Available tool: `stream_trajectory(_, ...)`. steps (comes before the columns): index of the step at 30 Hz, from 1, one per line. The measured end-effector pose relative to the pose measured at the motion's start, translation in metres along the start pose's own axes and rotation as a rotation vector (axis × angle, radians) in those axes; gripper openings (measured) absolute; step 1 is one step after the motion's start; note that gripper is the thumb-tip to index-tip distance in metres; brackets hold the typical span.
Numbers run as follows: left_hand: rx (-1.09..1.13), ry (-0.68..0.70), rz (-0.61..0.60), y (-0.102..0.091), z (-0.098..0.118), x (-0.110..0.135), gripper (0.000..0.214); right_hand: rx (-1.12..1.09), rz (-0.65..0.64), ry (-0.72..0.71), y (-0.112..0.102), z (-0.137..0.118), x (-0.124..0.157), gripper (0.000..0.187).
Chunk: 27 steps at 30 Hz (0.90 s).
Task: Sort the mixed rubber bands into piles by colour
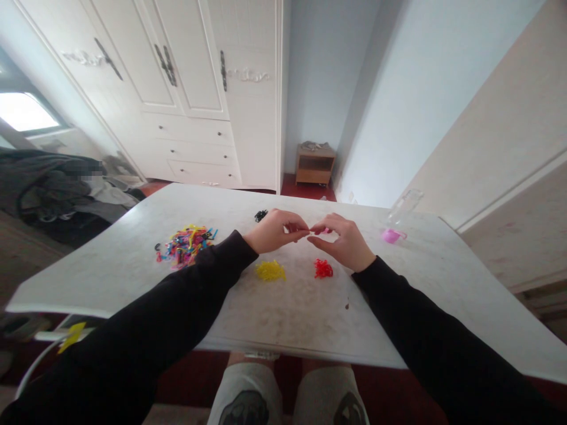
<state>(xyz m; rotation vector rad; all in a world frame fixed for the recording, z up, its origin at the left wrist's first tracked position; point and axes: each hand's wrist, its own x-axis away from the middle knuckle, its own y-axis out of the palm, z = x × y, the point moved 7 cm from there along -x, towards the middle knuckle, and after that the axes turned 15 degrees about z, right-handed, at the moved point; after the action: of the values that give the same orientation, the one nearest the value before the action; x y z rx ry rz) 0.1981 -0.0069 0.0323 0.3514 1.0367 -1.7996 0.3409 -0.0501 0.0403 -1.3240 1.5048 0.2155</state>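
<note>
My left hand and my right hand meet fingertip to fingertip above the middle of the white table. Both are closed in a pinch, and whatever lies between the fingertips is too small to name. Just nearer to me lie a yellow pile and a red pile of small thin pieces that look like rubber bands. A black pile sits beyond my left hand, partly covered by it. Something pink shows behind the fingers of my right hand. Left of my left forearm spreads a larger mixed-colour pile.
The white table reaches across in front of my knees. On its right side a clear plastic container stands by a pink object. Behind are a white wardrobe and a small wooden cabinet. Dark clothes are heaped at left.
</note>
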Motion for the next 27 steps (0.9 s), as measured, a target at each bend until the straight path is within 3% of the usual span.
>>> stream_trajectory(15, 0.017, -0.06, -0.024, 0.0, -0.005, 0.0, 0.015, 0.049, 0.094, -0.034, -0.009, -0.008, -0.004, 0.016)
stream_trajectory(23, 0.002, -0.098, -0.025, -0.007, -0.015, -0.005, 0.009, 0.005, -0.004, 0.068, -0.001, -0.014, -0.002, 0.019)
stream_trajectory(27, -0.112, -0.156, 0.073, -0.023, -0.034, -0.009, 0.01, -0.071, -0.04, 0.121, -0.001, -0.015, -0.001, 0.02)
